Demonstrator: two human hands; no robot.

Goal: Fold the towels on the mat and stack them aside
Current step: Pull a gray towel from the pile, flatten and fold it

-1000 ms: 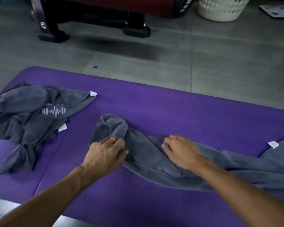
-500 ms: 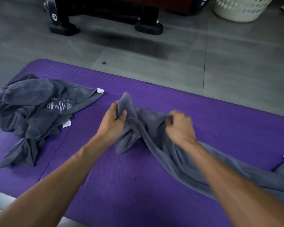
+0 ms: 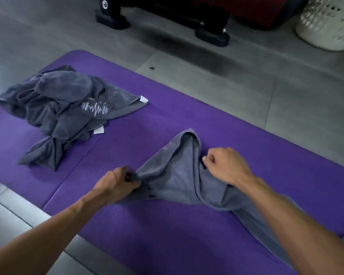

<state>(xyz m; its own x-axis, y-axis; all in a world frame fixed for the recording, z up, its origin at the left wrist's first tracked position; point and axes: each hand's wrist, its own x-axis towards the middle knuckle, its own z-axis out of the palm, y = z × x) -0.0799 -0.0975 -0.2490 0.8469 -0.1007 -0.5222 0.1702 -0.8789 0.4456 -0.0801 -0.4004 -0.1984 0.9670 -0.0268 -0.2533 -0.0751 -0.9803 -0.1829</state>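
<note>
on the mat (image 3: 187, 120), a crumpled towel heap (image 3: 64, 114) lies left of the held towel (image 3: 177, 175); a basket (image 3: 326, 22) stands far right behind.

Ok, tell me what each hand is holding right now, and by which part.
Both hands hold the same grey towel. The left hand pinches its left edge; the right hand grips the opposite edge, the cloth loose between them.

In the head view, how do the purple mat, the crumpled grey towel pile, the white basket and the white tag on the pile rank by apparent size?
1. purple mat, by far the largest
2. crumpled grey towel pile
3. white basket, cut off by the frame and farther from the camera, so its rank against the pile is unsure
4. white tag, smallest
</note>
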